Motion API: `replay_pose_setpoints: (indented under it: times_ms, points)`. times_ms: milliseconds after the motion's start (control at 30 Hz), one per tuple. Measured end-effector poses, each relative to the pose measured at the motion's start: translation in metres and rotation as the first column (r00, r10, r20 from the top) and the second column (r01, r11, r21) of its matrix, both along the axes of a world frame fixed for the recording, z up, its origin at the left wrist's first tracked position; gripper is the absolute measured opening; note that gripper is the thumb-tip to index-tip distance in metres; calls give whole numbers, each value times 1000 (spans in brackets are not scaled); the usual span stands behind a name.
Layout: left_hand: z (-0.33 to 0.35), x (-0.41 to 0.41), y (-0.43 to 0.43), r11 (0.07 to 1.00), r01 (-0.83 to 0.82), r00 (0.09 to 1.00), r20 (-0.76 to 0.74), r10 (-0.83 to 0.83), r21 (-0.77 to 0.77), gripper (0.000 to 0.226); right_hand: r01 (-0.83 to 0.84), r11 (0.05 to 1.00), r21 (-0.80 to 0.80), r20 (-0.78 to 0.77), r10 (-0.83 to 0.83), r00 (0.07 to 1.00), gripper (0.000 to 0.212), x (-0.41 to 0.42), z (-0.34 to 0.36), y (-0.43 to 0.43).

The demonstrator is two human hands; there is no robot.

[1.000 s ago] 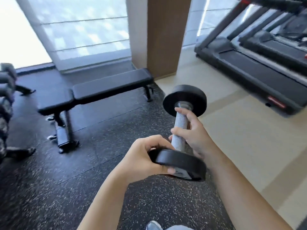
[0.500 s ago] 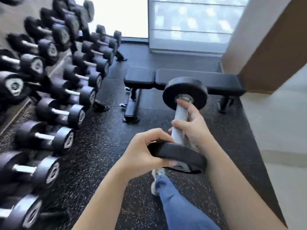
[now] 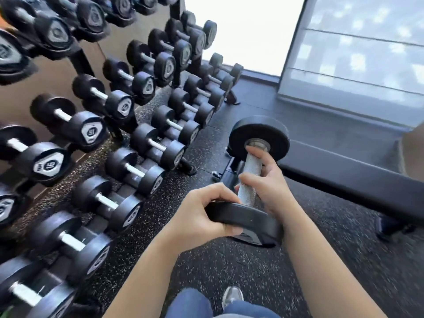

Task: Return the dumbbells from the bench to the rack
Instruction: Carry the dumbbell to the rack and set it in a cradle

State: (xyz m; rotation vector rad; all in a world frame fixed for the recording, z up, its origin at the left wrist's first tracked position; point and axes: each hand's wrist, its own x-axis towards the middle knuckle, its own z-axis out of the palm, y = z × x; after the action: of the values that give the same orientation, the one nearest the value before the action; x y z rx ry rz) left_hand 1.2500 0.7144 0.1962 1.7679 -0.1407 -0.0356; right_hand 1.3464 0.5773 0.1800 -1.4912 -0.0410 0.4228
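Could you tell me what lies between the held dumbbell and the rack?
In the head view, only bare speckled black rubber floor separates the black metal-handled dumbbell from the dumbbell rack.

The dumbbell (image 3: 251,180) in the hands has a bare metal handle, silvery and rough with fine knurling, and matt black heads that look like rubber, the near one faintly shiny along its rim. Left of the hands, the dumbbells on the rack (image 3: 119,106) show the same matt black heads with smooth bright metal bars and grey end plates. The floor (image 3: 229,267) below the hands is rough black rubber flecked with pale specks. The surface (image 3: 358,180) right of the hands is padded, smooth and matt black.
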Motion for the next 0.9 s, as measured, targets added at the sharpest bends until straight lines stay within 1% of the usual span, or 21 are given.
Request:
replay_pose_setpoints:
  times_ms: [167,267,367,467,633,800,900]
  points:
    - [-4,48,41,998,-52,999,-4,52,-41,30,-57,997,-48,5,58,998,59,57,-2,48]
    - [-8,82,76,998,-48,999,-11,48,-36,31,-43,996,-83,22,45,999,60,92,-7,81]
    - [-10,118,115,999,-33,999,-16,32,-31,29,-12,996,-86,6,12,1000,60,126,-11,119]
    - [-6,157,157,1000,3,999,-37,-4,-31,29,20,995,-103,-4,-21,1000,59,160,-10,158]
    - [-1,220,211,996,79,996,-48,-82,-48,29,75,994,-81,-15,-76,997,58,214,-11,203]
    - [-4,279,234,990,124,989,-68,-129,-68,30,130,987,-94,1,-131,991,61,266,-10,220]
    - [-8,317,239,986,148,986,-68,-153,-74,29,129,984,-120,20,-127,992,60,302,-11,222]
